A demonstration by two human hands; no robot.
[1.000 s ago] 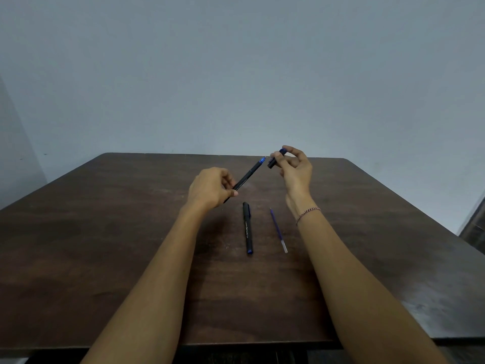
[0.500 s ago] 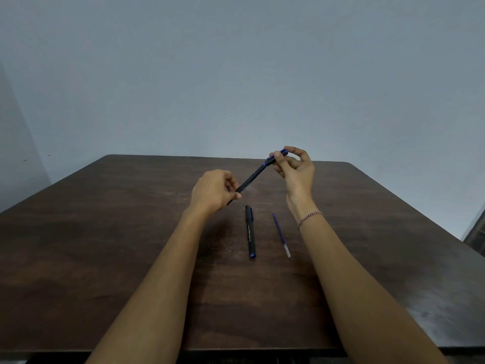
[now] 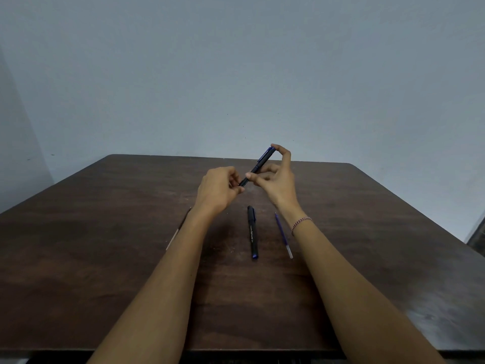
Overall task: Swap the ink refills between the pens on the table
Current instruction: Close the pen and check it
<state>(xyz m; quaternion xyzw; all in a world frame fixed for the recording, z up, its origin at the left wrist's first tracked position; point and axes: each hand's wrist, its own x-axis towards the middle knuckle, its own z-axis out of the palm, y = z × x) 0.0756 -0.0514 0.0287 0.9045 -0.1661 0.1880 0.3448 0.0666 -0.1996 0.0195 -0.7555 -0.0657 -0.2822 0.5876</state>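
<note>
Above the table's middle I hold a dark pen with a blue clip point(image 3: 258, 165), tilted up to the right. My left hand point(image 3: 219, 189) pinches its lower end. My right hand point(image 3: 277, 177) holds its upper part, with the thumb on the barrel and a finger curled over the cap end. Below the hands a black pen point(image 3: 252, 231) lies on the dark wooden table point(image 3: 105, 258), pointing toward me. A loose blue ink refill point(image 3: 283, 234) lies just to its right. Another thin refill point(image 3: 178, 229) lies to the left, partly hidden by my left forearm.
The table's front edge point(image 3: 236, 353) runs close to me. A plain pale wall point(image 3: 236, 74) stands behind the far edge. A dark object point(image 3: 477, 235) shows at the right border.
The cap in my right hand met the pen and now sits on its upper end. Both hands stayed above the table. The camera view shifted, and a refill on the left came into sight.
</note>
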